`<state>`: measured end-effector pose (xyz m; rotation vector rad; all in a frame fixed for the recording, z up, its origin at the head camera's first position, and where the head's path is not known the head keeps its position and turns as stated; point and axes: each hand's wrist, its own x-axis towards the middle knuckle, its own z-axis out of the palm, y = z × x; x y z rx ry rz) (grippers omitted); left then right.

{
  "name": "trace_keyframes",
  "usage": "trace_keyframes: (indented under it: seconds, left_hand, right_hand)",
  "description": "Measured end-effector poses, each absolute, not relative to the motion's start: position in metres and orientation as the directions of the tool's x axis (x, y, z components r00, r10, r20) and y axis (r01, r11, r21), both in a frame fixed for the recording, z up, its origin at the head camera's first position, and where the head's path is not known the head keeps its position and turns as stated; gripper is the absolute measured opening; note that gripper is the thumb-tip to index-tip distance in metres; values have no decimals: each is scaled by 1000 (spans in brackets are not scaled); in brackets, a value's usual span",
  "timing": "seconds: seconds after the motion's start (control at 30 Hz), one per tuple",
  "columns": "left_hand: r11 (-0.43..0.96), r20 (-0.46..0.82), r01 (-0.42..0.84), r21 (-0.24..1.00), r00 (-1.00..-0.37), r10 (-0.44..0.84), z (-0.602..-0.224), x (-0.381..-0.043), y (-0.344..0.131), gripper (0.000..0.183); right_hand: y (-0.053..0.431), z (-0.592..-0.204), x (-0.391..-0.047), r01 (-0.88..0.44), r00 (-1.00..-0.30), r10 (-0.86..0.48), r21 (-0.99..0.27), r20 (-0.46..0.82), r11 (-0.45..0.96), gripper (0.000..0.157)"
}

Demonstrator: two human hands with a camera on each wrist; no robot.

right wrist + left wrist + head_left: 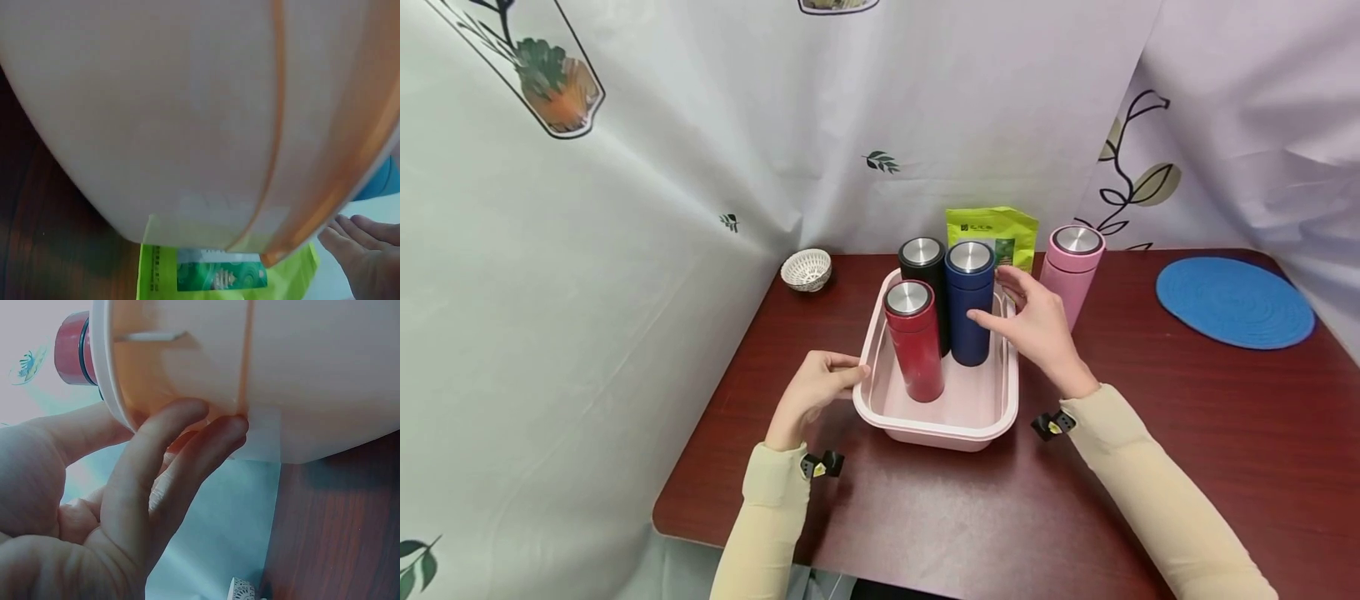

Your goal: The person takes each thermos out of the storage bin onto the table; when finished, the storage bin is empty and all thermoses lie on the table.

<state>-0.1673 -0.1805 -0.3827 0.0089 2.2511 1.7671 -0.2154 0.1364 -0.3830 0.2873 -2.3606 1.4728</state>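
Observation:
In the head view, a pale pink plastic basin point(964, 406) holds three upright thermos flasks: a red thermos point(917, 354) in front, a black thermos point(917, 268) behind, and a dark blue thermos point(970, 292) on the right. My left hand point(817, 385) grips the basin's left rim, its thumb on top and fingers against the outer wall, as the left wrist view also shows. Beside the blue thermos, my right hand point(1039, 327) has its thumb and fingers spread apart. The thumb overlaps the thermos's front; whether it touches is unclear.
A pink thermos point(1069, 271) stands right of the basin. Behind is a bright green pouch point(1024, 229). A small white openwork bowl point(806, 271) sits at the back left, and a round blue mat point(1234, 302) lies at the right. Patterned cloth point(715, 167) hangs around the table.

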Motion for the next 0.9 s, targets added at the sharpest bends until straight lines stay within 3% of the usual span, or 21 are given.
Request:
trace_keyframes:
  seconds: [0.2, 0.9]
  left_hand:
    - [250, -207, -160, 955, -962, 177, -384, -169, -182, 34]
    - [254, -217, -172, 952, -963, 160, -385, -170, -181, 33]
  right_hand:
    - [129, -383, -223, -306, -939, -9, -820, 344, 483, 86]
    - [123, -391, -229, -336, -932, -59, -791, 358, 511, 70]
